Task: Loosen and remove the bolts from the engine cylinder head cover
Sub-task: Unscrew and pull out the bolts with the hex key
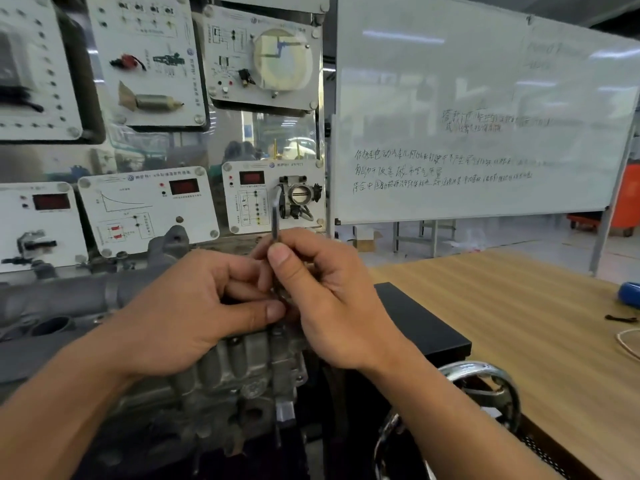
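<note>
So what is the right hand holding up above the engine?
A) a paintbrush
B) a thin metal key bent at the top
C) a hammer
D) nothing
B: the right hand pinches a thin metal key, bent at its top, upright above the engine.

A written-on whiteboard (485, 109) stands behind a wooden table (519, 306), beside wall-mounted instrument panels (149, 209).

My left hand (180, 306) and right hand (332, 299) going bare, 2 forearms (52, 420) showing uncovered right to the frame edge, 2 thumbnails (278, 252) looking short-trimmed
</note>
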The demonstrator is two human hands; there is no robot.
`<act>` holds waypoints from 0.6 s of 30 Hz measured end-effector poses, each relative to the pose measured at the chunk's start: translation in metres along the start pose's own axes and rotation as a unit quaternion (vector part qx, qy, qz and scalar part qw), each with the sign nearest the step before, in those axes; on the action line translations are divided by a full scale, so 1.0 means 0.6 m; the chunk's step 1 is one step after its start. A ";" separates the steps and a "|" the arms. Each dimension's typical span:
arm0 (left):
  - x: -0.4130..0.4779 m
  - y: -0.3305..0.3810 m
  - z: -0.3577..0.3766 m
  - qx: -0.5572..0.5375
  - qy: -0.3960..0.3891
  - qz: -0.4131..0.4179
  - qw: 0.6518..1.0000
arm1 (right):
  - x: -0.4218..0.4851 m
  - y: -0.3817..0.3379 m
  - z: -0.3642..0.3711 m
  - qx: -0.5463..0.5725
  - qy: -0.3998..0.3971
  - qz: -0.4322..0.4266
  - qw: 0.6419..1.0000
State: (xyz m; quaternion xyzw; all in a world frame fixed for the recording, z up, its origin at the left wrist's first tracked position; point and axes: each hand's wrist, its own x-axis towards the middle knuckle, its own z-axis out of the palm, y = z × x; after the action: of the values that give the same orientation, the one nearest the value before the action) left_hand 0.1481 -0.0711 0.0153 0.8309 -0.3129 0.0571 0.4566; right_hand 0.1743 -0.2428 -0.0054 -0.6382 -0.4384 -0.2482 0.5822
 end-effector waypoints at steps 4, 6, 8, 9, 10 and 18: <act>-0.004 0.006 0.012 0.042 0.040 -0.012 0.998 | 0.013 -0.025 -0.018 -0.013 0.058 0.042 0.997; -0.004 0.007 0.013 0.042 0.051 -0.018 0.998 | 0.019 -0.035 -0.023 -0.011 0.102 0.058 0.993; -0.005 0.007 0.013 0.039 0.054 -0.020 0.998 | 0.024 -0.047 -0.023 -0.015 0.131 0.065 0.989; -0.005 0.007 0.013 0.039 0.055 -0.018 0.998 | 0.027 -0.052 -0.024 -0.021 0.139 0.065 0.988; -0.005 0.008 0.013 0.038 0.057 -0.017 0.998 | 0.029 -0.056 -0.024 -0.030 0.142 0.062 0.987; -0.007 0.011 0.013 0.020 0.068 -0.030 0.997 | 0.036 -0.071 -0.012 -0.107 0.114 0.054 0.986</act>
State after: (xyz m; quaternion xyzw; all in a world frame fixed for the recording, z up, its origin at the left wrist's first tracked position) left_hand 0.1397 -0.0777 0.0139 0.8430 -0.2550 0.1060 0.4616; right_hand 0.1505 -0.2467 0.0362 -0.6870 -0.3049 -0.3328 0.5695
